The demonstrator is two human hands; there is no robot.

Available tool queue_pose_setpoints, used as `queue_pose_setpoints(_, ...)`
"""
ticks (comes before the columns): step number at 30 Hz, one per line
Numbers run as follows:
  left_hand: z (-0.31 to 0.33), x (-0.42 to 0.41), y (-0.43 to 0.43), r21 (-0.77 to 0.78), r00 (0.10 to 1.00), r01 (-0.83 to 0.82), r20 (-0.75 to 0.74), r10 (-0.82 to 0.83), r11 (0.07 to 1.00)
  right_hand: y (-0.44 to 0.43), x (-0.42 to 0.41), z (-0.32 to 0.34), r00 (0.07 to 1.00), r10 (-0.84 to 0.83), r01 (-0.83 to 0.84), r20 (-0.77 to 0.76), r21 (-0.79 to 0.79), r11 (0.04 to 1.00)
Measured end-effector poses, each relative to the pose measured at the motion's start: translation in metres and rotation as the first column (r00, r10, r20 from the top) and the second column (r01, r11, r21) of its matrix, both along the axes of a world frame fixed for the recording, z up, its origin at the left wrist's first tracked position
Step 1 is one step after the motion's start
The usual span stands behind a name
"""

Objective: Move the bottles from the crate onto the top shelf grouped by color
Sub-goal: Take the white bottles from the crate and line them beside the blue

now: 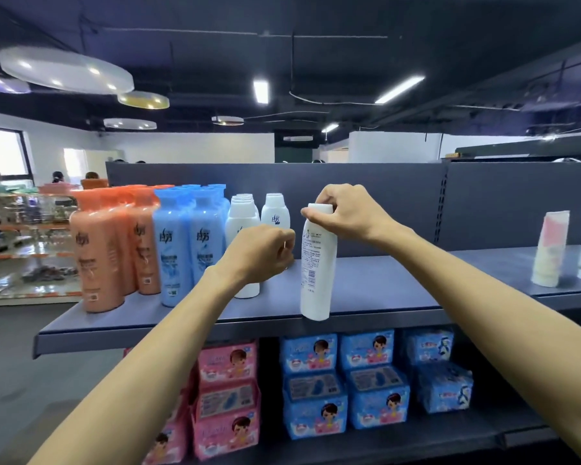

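On the grey top shelf (pixel 383 283) stand groups of bottles: orange bottles (pixel 98 253) at the left, blue bottles (pixel 178 243) beside them, then white bottles (pixel 275 213) further right. My right hand (pixel 342 213) grips the cap of a white bottle (pixel 317 263) whose base is at the shelf's front edge, its back label facing me. My left hand (pixel 262 251) is curled around the front white bottle (pixel 247 290) of the group, hiding most of it. The crate is out of view.
Two pale tubes (pixel 550 250) stand at the right of the top shelf, past an upright slotted post (pixel 441 209). Pink packs (pixel 227 397) and blue packs (pixel 346 377) fill the shelf below. Another rack stands far left.
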State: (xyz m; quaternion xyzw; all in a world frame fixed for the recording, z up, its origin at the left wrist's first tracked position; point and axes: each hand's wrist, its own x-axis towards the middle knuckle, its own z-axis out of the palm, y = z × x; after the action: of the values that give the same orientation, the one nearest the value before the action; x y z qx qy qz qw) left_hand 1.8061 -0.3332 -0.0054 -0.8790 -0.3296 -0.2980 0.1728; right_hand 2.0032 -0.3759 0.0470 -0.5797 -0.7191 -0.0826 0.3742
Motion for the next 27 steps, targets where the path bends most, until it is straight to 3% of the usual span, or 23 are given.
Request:
queue_pose_setpoints(6, -0.003, -0.001, 0.004, -0.015, 1.000, -0.027, -0.007, 0.027, 1.000, 0.017, -0.002, 0.001, 0.997, -0.080, 0.080, -0.020, -0.010, 0.997)
queue_pose_setpoints(16, -0.021, 0.008, 0.002, 0.008, 0.998, -0.023, -0.059, 0.023, 1.000, 0.038, -0.012, -0.009, 0.971, -0.168, 0.135, -0.172, -0.189, 0.973)
queue_pose_setpoints(21, -0.030, 0.005, 0.001, -0.011, 0.996, -0.035, -0.082, 0.033, 0.999, 0.040, -0.010, -0.026, 0.897, -0.038, -0.065, -0.440, -0.217, 0.974)
queue_pose_setpoints(27, -0.046, 0.004, 0.002, -0.050, 0.996, -0.033, -0.089, 0.029, 0.998, 0.031, -0.013, -0.062, 0.837, 0.043, -0.238, -0.545, -0.292, 0.926)
